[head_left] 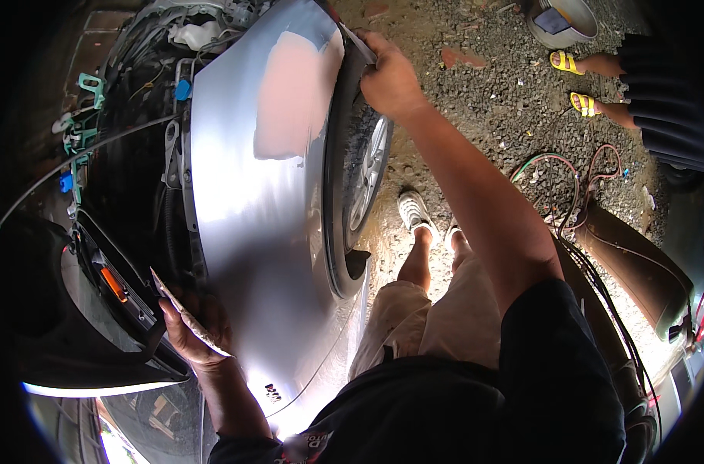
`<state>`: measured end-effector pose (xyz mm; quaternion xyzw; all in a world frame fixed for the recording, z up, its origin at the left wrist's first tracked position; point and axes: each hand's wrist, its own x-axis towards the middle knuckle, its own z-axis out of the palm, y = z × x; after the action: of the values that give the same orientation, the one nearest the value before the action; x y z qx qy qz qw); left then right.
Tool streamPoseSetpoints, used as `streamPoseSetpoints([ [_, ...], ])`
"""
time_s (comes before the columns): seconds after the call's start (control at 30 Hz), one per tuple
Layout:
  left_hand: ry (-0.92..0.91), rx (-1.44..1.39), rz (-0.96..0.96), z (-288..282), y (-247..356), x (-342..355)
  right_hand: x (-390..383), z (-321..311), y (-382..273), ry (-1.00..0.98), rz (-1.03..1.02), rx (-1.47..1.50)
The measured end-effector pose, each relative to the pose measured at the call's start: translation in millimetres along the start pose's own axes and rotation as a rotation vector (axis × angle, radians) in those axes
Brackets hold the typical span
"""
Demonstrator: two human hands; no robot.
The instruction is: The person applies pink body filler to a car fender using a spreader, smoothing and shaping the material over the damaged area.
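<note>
A smooth pinkish patch of body filler (294,97) covers part of the silver car fender (247,185) above the front wheel arch. At the far end of that patch, my right hand (390,83) is closed on a thin flat spreader (358,45), whose edge is at the fender's rim beside the wheel arch. Over the near left of the fender, my left hand (201,340) grips a thin flat plate (191,315) seen nearly edge-on. Something pale is smeared along the plate. Some fingers of my left hand lie hidden in shadow.
The dark engine bay (139,147) is exposed left of the fender. Below the arch sits the front wheel (371,174). A person in yellow sandals (584,104) stands on the gravel at the far right, near a round basin (580,23). Hoses (576,182) lie at the right.
</note>
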<state>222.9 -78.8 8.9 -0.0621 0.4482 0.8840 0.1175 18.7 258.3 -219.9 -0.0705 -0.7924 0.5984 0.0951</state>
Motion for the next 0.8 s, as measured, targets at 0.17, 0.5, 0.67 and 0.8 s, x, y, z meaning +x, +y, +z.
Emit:
streamPoseSetpoints([
  [0.17,-0.048,0.003,-0.028,5.3,-2.3,6.2,-61.0,-14.8,-28.2,-0.014,-0.031,0.018],
  [0.5,0.096,0.099,-0.007,-1.4,-3.6,1.3,-44.0,2.4,-33.7,0.036,-0.066,-0.15],
  [0.67,0.096,0.087,0.003,-1.1,-3.9,0.1,-40.5,11.7,-46.4,0.018,-0.055,-0.194],
  [0.8,0.1,0.069,0.004,-3.1,-3.9,-0.3,-52.8,18.4,-52.4,-0.006,-0.093,-0.171],
])
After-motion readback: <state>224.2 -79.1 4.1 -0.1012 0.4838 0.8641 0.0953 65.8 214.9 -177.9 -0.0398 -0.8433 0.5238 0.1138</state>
